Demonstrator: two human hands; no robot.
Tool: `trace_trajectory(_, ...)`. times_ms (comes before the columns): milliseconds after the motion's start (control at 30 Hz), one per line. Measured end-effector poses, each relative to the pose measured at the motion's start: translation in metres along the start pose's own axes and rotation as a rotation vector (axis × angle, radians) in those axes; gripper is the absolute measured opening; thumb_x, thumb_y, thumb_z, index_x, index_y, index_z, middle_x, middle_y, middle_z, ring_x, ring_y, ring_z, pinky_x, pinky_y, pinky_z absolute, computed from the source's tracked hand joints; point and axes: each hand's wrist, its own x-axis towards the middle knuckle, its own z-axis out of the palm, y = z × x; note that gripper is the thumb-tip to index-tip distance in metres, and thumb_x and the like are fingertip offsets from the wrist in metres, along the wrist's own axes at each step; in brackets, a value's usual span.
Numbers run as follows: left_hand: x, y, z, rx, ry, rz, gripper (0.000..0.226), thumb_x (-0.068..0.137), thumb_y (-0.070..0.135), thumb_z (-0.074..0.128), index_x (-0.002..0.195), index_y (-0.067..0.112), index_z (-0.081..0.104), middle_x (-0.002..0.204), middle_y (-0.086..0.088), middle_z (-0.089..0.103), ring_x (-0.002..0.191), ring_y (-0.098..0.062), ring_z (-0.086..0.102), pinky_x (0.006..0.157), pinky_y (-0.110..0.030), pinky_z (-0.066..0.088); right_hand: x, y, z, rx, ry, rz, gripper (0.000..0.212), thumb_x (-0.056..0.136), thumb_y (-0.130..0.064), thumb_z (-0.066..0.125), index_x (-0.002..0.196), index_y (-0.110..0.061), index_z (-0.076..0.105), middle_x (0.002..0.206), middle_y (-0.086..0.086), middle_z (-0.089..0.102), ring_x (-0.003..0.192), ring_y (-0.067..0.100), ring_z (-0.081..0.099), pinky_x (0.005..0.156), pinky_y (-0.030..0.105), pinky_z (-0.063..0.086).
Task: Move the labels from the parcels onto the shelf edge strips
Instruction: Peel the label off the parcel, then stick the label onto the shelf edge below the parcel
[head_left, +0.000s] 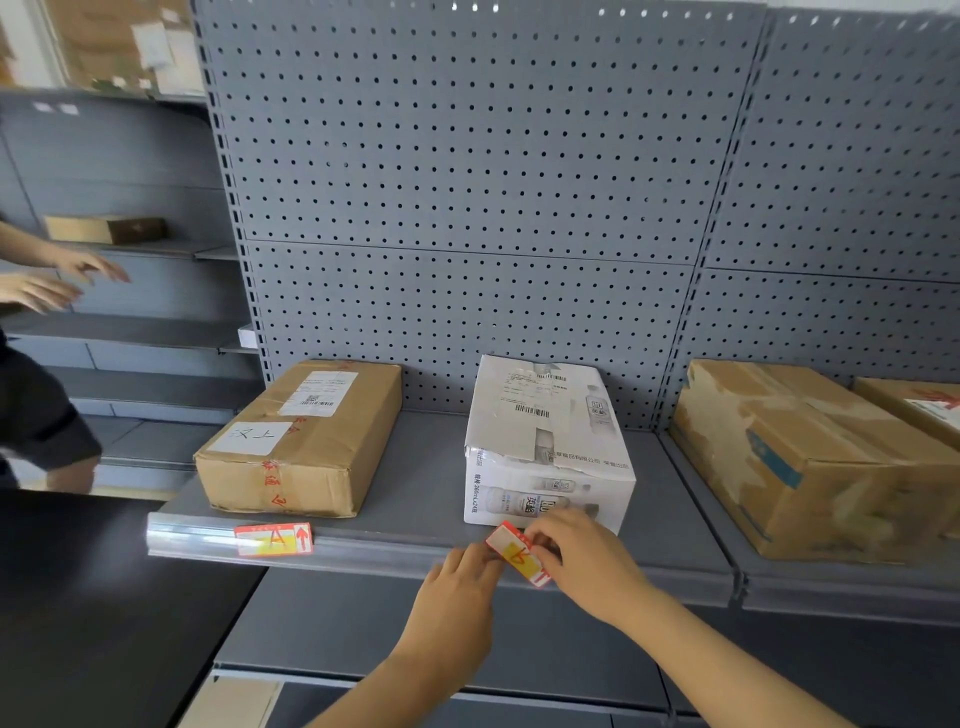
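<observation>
A red, white and yellow label (516, 555) is pinched between my left hand (457, 597) and my right hand (584, 561), tilted, right at the shelf edge strip (374, 552) in front of the white parcel (545, 447). A second label of the same kind (274, 539) sits in the clear strip below the brown parcel (306, 436). The brown parcel carries a white handwritten sticker (253, 438) and a shipping label on top.
A large worn carton (810, 457) and another box (919, 405) stand on the adjoining shelf at right. Grey pegboard (467, 208) backs the shelf. Another person's hands (57, 280) reach in at far left, near a small box (104, 228) on a side shelf.
</observation>
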Motion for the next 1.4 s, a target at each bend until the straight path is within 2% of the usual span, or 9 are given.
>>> trace_trajectory(233, -0.008, 0.004, 0.003, 0.039, -0.032, 0.094, 0.031, 0.091, 0.013, 0.040, 0.120, 0.018, 0.049, 0.125, 0.002, 0.044, 0.112, -0.020, 0.041, 0.094, -0.029, 0.032, -0.017, 0.012, -0.010, 0.013, 0.080, 0.044, 0.022, 0.092, -0.022, 0.054, 0.112, -0.026, 0.061, 0.109, -0.012, 0.058, 0.099, 0.004, 0.049, 0.084, 0.020, 0.045)
trace_trajectory(333, 0.000, 0.014, 0.004, -0.029, -0.053, 0.156, 0.023, 0.070, 0.014, 0.060, 0.091, 0.022, 0.063, 0.095, 0.004, 0.059, 0.083, -0.018, 0.059, 0.069, -0.027, 0.048, -0.033, 0.020, -0.017, -0.012, 0.093, 0.059, 0.020, 0.092, -0.022, 0.053, 0.109, -0.027, 0.062, 0.109, -0.014, 0.057, 0.101, 0.003, 0.049, 0.085, 0.018, 0.043)
trace_trajectory(433, 0.014, 0.029, 0.009, 0.004, -0.038, 0.216, 0.028, 0.050, 0.016, 0.065, 0.074, 0.029, 0.065, 0.074, 0.010, 0.059, 0.061, -0.012, 0.057, 0.051, -0.021, 0.045, -0.051, 0.028, -0.028, -0.014, 0.106, 0.060, 0.018, 0.092, -0.017, 0.053, 0.104, -0.024, 0.065, 0.104, -0.012, 0.061, 0.097, 0.003, 0.049, 0.084, 0.021, 0.044)
trace_trajectory(733, 0.070, 0.134, 0.022, -0.019, -0.002, 0.461, 0.020, 0.052, 0.021, 0.068, 0.069, 0.027, 0.061, 0.069, 0.009, 0.055, 0.058, -0.012, 0.056, 0.051, -0.023, 0.045, -0.135, 0.078, -0.091, -0.078, 0.194, 0.174, 0.016, 0.091, -0.015, 0.052, 0.099, -0.023, 0.064, 0.099, -0.010, 0.062, 0.094, 0.004, 0.049, 0.081, 0.020, 0.043)
trace_trajectory(867, 0.104, 0.201, 0.029, -0.011, -0.003, 0.538, 0.008, 0.087, 0.018, 0.051, 0.090, 0.019, 0.058, 0.088, -0.001, 0.054, 0.082, -0.023, 0.055, 0.069, -0.032, 0.040, -0.188, 0.116, -0.128, -0.085, 0.249, 0.311, 0.016, 0.090, -0.015, 0.054, 0.100, -0.024, 0.064, 0.099, -0.010, 0.062, 0.095, 0.005, 0.049, 0.081, 0.019, 0.043)
trace_trajectory(967, 0.120, 0.256, 0.029, -0.115, 0.011, 0.614, 0.011, 0.077, 0.014, 0.065, 0.073, 0.020, 0.056, 0.071, 0.002, 0.054, 0.062, -0.019, 0.055, 0.053, -0.025, 0.031, -0.228, 0.150, -0.154, -0.082, 0.275, 0.407, 0.015, 0.090, -0.018, 0.055, 0.100, -0.026, 0.064, 0.099, -0.009, 0.063, 0.095, 0.005, 0.051, 0.083, 0.022, 0.046)
trace_trajectory(1033, 0.129, 0.290, 0.039, -0.156, 0.006, 0.632, 0.008, 0.082, 0.015, 0.061, 0.077, 0.020, 0.057, 0.076, 0.002, 0.054, 0.068, -0.018, 0.054, 0.057, -0.025, 0.030, -0.256, 0.175, -0.171, -0.086, 0.279, 0.455, 0.015, 0.089, -0.019, 0.056, 0.099, -0.027, 0.064, 0.098, -0.009, 0.063, 0.093, 0.004, 0.051, 0.083, 0.022, 0.046)
trace_trajectory(1233, 0.155, 0.384, 0.072, -0.163, 0.018, 0.685, 0.007, 0.065, 0.023, 0.060, 0.064, 0.027, 0.055, 0.061, 0.009, 0.053, 0.053, -0.012, 0.057, 0.045, -0.025, 0.045, -0.328, 0.243, -0.223, -0.077, 0.283, 0.570, 0.015, 0.090, -0.020, 0.056, 0.097, -0.030, 0.063, 0.096, -0.011, 0.062, 0.090, 0.002, 0.049, 0.082, 0.022, 0.046)
trace_trajectory(1400, 0.173, 0.437, 0.096, -0.219, 0.005, 0.674, 0.013, 0.080, 0.023, 0.048, 0.076, 0.025, 0.060, 0.073, 0.006, 0.057, 0.066, -0.016, 0.058, 0.057, -0.031, 0.046, -0.366, 0.290, -0.242, -0.025, 0.293, 0.632, 0.015, 0.089, -0.018, 0.055, 0.096, -0.028, 0.064, 0.095, -0.010, 0.063, 0.090, 0.001, 0.049, 0.082, 0.024, 0.047)
